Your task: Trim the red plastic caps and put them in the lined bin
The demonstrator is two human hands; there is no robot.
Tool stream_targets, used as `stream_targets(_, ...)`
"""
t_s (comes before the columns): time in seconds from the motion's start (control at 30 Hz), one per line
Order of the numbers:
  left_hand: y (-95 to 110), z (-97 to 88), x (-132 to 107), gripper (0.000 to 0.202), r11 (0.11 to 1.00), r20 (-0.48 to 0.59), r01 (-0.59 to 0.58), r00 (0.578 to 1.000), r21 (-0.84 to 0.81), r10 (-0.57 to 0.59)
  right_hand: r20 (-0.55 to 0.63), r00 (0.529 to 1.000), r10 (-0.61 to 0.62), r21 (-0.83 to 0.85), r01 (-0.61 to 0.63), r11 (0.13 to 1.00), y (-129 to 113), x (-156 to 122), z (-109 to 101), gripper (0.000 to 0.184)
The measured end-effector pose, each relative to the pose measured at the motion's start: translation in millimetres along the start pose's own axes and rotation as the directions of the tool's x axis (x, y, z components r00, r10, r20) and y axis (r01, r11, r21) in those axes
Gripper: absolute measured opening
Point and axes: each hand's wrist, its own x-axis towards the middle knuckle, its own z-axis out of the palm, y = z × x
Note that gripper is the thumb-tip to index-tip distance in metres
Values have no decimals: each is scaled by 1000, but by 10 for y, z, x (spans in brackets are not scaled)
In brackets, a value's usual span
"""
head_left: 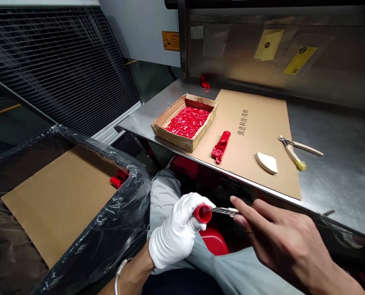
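My left hand, in a white glove, is closed around a red plastic part whose round hollow end faces up toward me. My bare right hand grips a utility knife. The blade reaches the rim of the hollow end; whether it is cutting there I cannot tell. Most of the red part is hidden inside the glove. Another red plastic part lies on the cardboard sheet on the metal table.
A cardboard box of red scraps stands on the table. Nippers and a white curved block lie to the right. At left, a plastic-lined bin holds cardboard and red parts.
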Motion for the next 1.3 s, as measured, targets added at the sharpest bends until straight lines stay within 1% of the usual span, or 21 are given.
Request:
stream_targets(0.13,0,-3,8,17,1000,5,19,1000,-5,-19,-9,1000,-8,-2,8,1000,12,16,28,31)
stream_targets(0.33,-29,33,24,17,999,-11,46,999,18,-46,7,1000,11,40,-12,999,20,7,77,29)
stream_targets(0.53,-83,69,36,19,997,-74,19,997,69,-14,15,999,28,82,-30,996,20,-30,122,30)
stream_targets(0.83,-104,103,35,20,991,-172,50,985,126,-27,7,998,66,94,-67,993,4,-26,165,28)
stream_targets(0.97,-128,126,41,20,993,-203,51,979,105,-28,4,997,80,104,-80,991,-6,-40,169,29)
stream_targets(1.1,-152,157,49,22,994,-245,91,967,60,-74,-14,995,94,111,-92,990,-39,-60,202,28)
stream_targets(1.17,-163,172,49,24,995,-273,93,959,38,-79,-13,994,108,123,-105,987,-62,-72,229,28)
stream_targets(1.23,-169,179,46,26,996,-294,85,953,25,-74,9,991,132,160,-131,978,-76,-80,240,29)
stream_targets(1.3,-168,178,42,27,997,-305,72,950,17,-64,73,982,173,263,-187,947,-69,-78,217,27)
